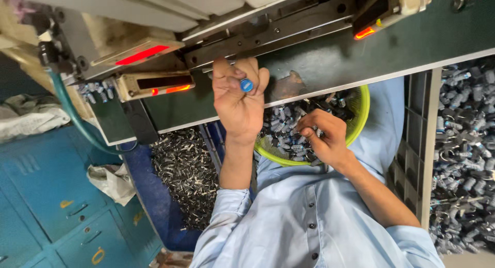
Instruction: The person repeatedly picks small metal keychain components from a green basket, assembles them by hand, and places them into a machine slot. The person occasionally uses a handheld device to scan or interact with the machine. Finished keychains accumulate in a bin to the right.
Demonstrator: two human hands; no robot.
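Pale-blue buttoned shirt (309, 216) nearest; left hand (238, 100) pinched a small blue-capped metal part (246, 85) at the dark-green machine table (330, 62). Right hand (325, 139) curled into the lime-green plastic basket (361, 118), grip unclear. Feeding step, judged; next move needs careful seating.

Glossy blue plastic cap (246, 85)

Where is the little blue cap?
In the head view, the little blue cap sits pinched in the left hand, at the green table's edge, above the yellow-green bowl.
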